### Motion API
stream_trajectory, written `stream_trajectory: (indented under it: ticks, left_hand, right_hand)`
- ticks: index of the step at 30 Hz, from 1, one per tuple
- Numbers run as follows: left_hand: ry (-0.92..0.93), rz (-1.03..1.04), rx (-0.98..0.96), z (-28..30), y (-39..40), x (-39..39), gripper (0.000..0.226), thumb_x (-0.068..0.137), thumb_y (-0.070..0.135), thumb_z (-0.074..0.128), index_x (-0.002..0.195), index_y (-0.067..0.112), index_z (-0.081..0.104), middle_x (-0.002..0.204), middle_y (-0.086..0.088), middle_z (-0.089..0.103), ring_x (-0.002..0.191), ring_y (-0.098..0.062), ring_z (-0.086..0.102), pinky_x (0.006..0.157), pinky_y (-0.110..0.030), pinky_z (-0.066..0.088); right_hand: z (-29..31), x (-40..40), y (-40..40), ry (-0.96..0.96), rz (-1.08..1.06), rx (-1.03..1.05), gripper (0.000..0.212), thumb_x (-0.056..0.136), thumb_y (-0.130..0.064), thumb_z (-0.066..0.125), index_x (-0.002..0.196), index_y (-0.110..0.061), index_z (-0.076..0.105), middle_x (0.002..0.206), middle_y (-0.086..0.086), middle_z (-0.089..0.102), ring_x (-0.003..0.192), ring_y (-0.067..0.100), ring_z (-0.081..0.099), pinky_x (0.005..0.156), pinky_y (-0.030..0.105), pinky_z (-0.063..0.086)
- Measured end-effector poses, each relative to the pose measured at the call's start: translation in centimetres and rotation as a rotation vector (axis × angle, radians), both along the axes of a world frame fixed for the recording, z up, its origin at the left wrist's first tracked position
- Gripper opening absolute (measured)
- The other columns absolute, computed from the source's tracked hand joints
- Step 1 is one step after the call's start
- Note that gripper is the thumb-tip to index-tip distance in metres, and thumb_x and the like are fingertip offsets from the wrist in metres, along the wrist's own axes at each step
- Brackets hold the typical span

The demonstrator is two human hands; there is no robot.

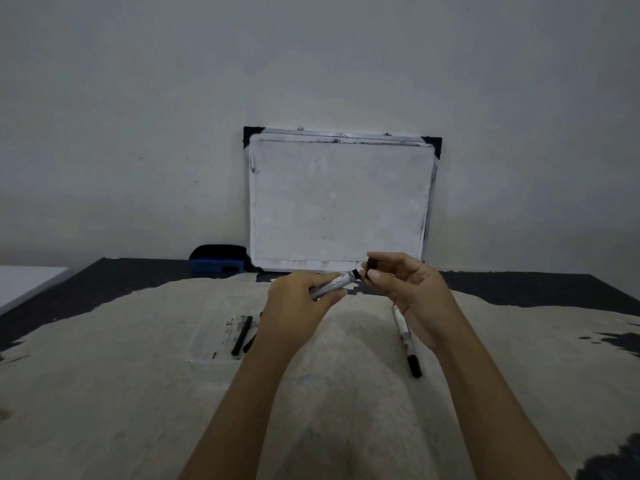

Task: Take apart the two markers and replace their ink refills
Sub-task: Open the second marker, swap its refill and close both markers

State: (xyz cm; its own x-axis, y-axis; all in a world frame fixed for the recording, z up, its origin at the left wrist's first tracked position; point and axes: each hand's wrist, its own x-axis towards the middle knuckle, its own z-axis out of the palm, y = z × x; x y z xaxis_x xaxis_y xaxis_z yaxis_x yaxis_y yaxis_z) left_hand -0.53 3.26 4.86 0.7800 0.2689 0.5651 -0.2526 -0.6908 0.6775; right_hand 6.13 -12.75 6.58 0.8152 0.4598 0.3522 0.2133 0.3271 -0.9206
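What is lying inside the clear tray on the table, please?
The clear tray holds two black refill sticks side by side among ink smudges. The left hand and its wrist cover the tray's right edge, so anything there stays hidden.

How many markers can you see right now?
2. One marker is held in the left hand at its grip; the other marker lies on the table under the right hand.
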Motion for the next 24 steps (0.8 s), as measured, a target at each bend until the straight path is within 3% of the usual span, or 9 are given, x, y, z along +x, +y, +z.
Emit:
stream_trajectory:
  ticks: [6,14,18,21,24]
  left_hand:
    - [0.009,-0.014,-0.021,-0.12,0.09,0.01,0.03,0.079,0.024,0.069,0.109,0.023,0.067,0.105,0.0,0.073,0.089,-0.008,0.064,0.079,-0.015,0.049]
    - [0.002,-0.027,-0.036,-0.06,-0.06,0.08,0.029,0.078,0.023,0.07,0.107,0.023,0.068,0.103,0.0,0.073,0.089,-0.008,0.065,0.075,-0.01,0.047]
    - [-0.003,-0.025,-0.034,-0.1,-0.02,0.1,0.03,0.078,0.023,0.07,0.107,0.022,0.068,0.104,0.0,0.073,0.088,-0.008,0.065,0.077,-0.014,0.049]
    - [0.0,-0.017,-0.03,-0.08,-0.07,0.05,0.03,0.078,0.023,0.07,0.108,0.022,0.067,0.105,-0.001,0.073,0.088,-0.008,0.065,0.079,-0.017,0.05]
    - [-0.003,-0.012,-0.02,-0.1,-0.03,0.03,0.03,0.078,0.023,0.07,0.108,0.022,0.067,0.103,0.0,0.073,0.086,-0.006,0.063,0.074,-0.007,0.046]
  right_hand:
    - [-0.03,-0.01,-0.01,-0.048,-0.01,-0.043,0.033,0.061,-0.016,0.072,0.094,-0.018,0.071,0.095,0.004,0.073,0.096,0.022,0.067,0.091,0.034,0.052]
    - [-0.07,-0.05,0.15,-0.059,-0.109,0.002,0.02,0.069,-0.004,0.073,0.087,-0.012,0.066,0.09,0.007,0.071,0.084,0.021,0.069,0.077,0.032,0.058]
    - [0.14,-0.13,0.18,-0.106,-0.157,-0.016,0.022,0.072,0.001,0.072,0.088,-0.012,0.063,0.089,0.004,0.068,0.079,0.017,0.07,0.063,0.021,0.054]
    - [0.09,-0.11,0.15,-0.112,-0.155,-0.016,0.022,0.072,0.002,0.072,0.086,-0.013,0.064,0.088,0.002,0.069,0.081,0.017,0.07,0.065,0.022,0.055]
    - [0.03,-0.05,0.18,-0.104,-0.148,-0.006,0.019,0.073,-0.001,0.071,0.088,-0.012,0.067,0.088,0.005,0.07,0.081,0.021,0.07,0.071,0.028,0.057]
